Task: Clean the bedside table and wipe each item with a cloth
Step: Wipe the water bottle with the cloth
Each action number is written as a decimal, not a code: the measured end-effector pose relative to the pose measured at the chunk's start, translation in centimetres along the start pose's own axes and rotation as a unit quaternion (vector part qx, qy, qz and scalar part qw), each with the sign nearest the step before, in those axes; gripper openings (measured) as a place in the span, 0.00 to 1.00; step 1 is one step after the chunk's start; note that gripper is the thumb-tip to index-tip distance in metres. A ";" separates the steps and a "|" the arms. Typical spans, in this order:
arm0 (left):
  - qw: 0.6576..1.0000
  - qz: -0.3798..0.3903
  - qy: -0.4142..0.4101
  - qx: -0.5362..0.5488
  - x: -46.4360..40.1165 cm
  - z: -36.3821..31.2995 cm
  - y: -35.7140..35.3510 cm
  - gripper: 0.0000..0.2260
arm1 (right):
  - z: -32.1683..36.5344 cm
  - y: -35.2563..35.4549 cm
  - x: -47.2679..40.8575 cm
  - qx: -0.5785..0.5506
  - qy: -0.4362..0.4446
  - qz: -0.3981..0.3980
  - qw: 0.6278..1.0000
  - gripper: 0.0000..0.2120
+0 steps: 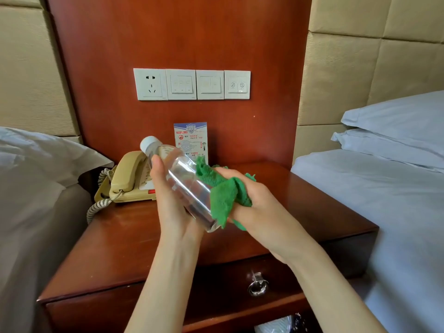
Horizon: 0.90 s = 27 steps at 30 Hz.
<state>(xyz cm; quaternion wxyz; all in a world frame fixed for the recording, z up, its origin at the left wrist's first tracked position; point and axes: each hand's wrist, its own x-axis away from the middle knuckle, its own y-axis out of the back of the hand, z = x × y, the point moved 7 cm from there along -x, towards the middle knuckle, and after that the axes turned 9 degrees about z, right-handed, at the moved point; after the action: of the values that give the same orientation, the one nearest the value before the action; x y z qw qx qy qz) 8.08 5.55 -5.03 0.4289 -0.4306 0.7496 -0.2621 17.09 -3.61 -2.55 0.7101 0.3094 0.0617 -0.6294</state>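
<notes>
Your left hand (171, 198): palm up, fingers curled around the clear bottle (182, 181), held tilted above the bedside table (134, 236), cap up-left | Your right hand (249, 200): closed on the green cloth (222, 192), pressing it against the bottle's lower half | Phone (129, 177): on the table, left of the bottle
</notes>
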 end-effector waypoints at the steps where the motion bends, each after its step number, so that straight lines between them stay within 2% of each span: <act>1: 1.000 -0.006 0.009 -0.023 0.0 0.0 0.1 0.22 | -0.2 -0.1 0.1 -0.001 0.001 -0.007 1.000 0.23; 3: 0.995 -0.027 0.028 -0.088 -0.3 0.1 0.7 0.26 | -0.5 -0.3 0.4 0.041 0.013 -0.043 0.998 0.25; 6: 0.982 -0.018 0.065 -0.178 -0.4 0.6 1.1 0.32 | -0.6 -1.3 0.4 0.140 0.031 -0.091 0.986 0.33; 9: 0.982 0.047 0.124 -0.132 -0.2 1.6 -0.2 0.29 | -0.2 -0.7 -0.5 0.122 0.055 -0.119 0.984 0.36; 11: 0.965 0.084 0.165 -0.187 0.0 2.5 -2.1 0.24 | 0.2 0.7 -1.1 0.096 0.071 -0.139 0.983 0.35; 13: 0.932 0.093 0.158 -0.314 0.0 2.9 -2.8 0.19 | 0.2 2.3 -1.4 0.073 0.078 -0.160 0.981 0.31; 14: 0.918 0.096 0.164 -0.348 0.3 3.3 -2.9 0.19 | -0.1 3.1 -1.3 0.060 0.077 -0.178 0.979 0.28; 16: 0.903 0.114 0.207 -0.359 1.7 4.4 -2.6 0.27 | -1.0 4.6 -1.1 0.019 0.072 -0.228 0.971 0.25; 18: 0.912 0.101 0.195 -0.347 2.4 4.4 -2.0 0.24 | -1.8 5.1 -0.9 -0.034 0.067 -0.259 0.963 0.23; 20: 0.924 0.098 0.145 -0.341 2.3 3.8 -2.5 0.15 | -2.4 4.6 -1.0 -0.056 0.058 -0.255 0.963 0.21; 21: 0.931 0.081 0.131 -0.331 2.3 3.4 -2.5 0.14 | -2.7 4.1 -1.1 -0.054 0.050 -0.245 0.967 0.22; 27: 0.967 -0.046 0.079 -0.238 1.0 0.4 -0.2 0.23 | -3.8 0.3 -0.8 -0.003 0.025 -0.127 0.992 0.25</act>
<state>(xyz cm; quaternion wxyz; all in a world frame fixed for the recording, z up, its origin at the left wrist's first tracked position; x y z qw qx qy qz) 8.30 4.60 -5.47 0.2409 -0.5321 0.8015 -0.1284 18.31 -0.97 -5.10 0.6235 0.3123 0.1202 -0.7066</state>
